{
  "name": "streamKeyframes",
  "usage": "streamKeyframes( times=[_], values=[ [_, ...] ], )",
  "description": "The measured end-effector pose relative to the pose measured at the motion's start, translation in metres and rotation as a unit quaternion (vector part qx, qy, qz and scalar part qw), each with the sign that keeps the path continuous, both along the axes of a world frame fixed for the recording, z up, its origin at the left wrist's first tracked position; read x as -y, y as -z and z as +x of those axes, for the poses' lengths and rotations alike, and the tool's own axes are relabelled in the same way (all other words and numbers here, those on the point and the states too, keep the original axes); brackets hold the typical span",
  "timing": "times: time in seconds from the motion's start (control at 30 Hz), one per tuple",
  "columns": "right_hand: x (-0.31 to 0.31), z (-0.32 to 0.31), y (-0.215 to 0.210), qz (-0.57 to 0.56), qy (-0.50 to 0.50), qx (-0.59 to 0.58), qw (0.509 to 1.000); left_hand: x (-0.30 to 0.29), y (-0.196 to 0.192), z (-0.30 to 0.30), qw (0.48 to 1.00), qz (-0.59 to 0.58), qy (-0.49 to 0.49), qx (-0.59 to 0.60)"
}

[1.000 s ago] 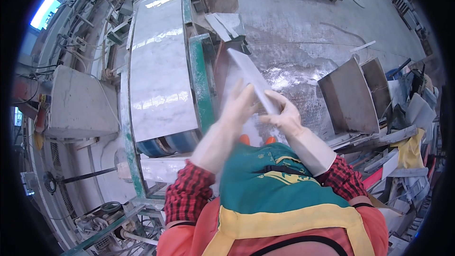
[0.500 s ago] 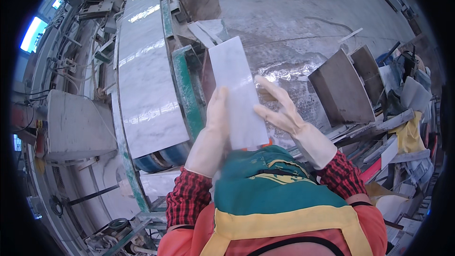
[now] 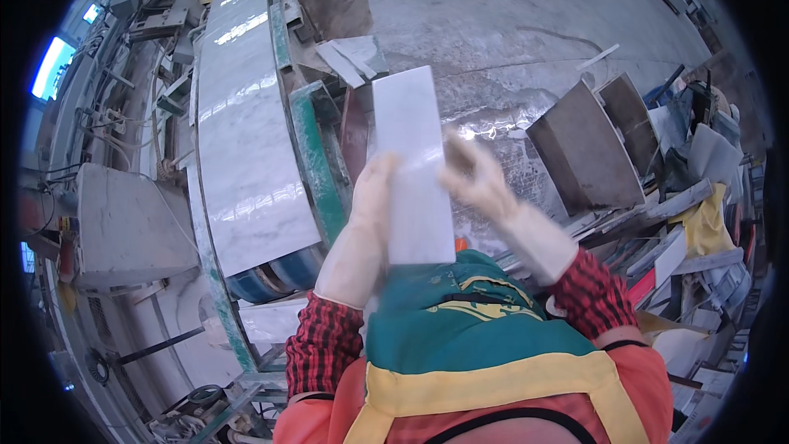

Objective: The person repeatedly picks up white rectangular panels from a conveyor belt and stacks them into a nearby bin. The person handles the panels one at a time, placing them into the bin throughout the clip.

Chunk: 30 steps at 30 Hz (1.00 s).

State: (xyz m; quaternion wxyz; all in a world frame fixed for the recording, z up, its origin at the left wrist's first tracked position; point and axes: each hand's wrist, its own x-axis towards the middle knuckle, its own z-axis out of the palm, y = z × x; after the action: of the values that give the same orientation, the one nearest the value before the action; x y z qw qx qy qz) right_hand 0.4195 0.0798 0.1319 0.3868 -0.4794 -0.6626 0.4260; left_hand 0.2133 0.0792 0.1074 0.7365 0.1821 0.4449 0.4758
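A white rectangular stone tile point(image 3: 413, 164) is held upright in front of me, its lower edge against my green apron point(image 3: 460, 300). My left hand point(image 3: 374, 205), in a cream rubber glove, is closed on the tile's left edge; the fingers behind it are hidden. At the right edge is my right hand point(image 3: 481, 181) in a matching glove, blurred by motion. A gap shows between its thumb and fingers, and the thumb tip is at the edge; whether it touches I cannot tell.
To my left runs a long polished white slab point(image 3: 255, 140) on a belt with a blue roller point(image 3: 288, 271) and a green frame point(image 3: 316, 168). Stone offcuts point(image 3: 353, 57) lie beyond the tile. Brown panels point(image 3: 583, 148) lean at right, beside piled scraps and a yellow cloth point(image 3: 705, 222).
The tile has turned slightly and now stands straighter. My right hand's spread fingers have drawn in beside the tile's right edge. The left hand keeps its grip.
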Motion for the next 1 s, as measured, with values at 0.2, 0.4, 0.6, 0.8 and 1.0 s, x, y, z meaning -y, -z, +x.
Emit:
streamKeyframes(
  times=[0.2, 0.4, 0.6, 0.8, 1.0],
  values=[
    [0.056, 0.008, -0.008, -0.241, -0.022, -0.23, 0.943, -0.008, 0.009, 0.001, 0.996, 0.058, -0.063, 0.032],
    [0.03, 0.002, 0.0, -0.204, 0.007, -0.295, 0.934, -0.002, -0.01, 0.02, 0.98, 0.186, 0.065, -0.035],
    [0.051, -0.004, -0.014, -0.224, 0.032, -0.31, 0.923, -0.044, -0.004, 0.002, 0.978, 0.176, 0.038, -0.104],
    [0.063, -0.005, -0.019, -0.227, 0.022, -0.341, 0.912, -0.095, -0.005, -0.015, 0.952, 0.186, -0.11, -0.218],
    [0.036, 0.007, 0.011, -0.18, 0.023, -0.356, 0.917, 0.007, 0.015, 0.027, 0.952, 0.252, 0.075, -0.158]
  ],
)
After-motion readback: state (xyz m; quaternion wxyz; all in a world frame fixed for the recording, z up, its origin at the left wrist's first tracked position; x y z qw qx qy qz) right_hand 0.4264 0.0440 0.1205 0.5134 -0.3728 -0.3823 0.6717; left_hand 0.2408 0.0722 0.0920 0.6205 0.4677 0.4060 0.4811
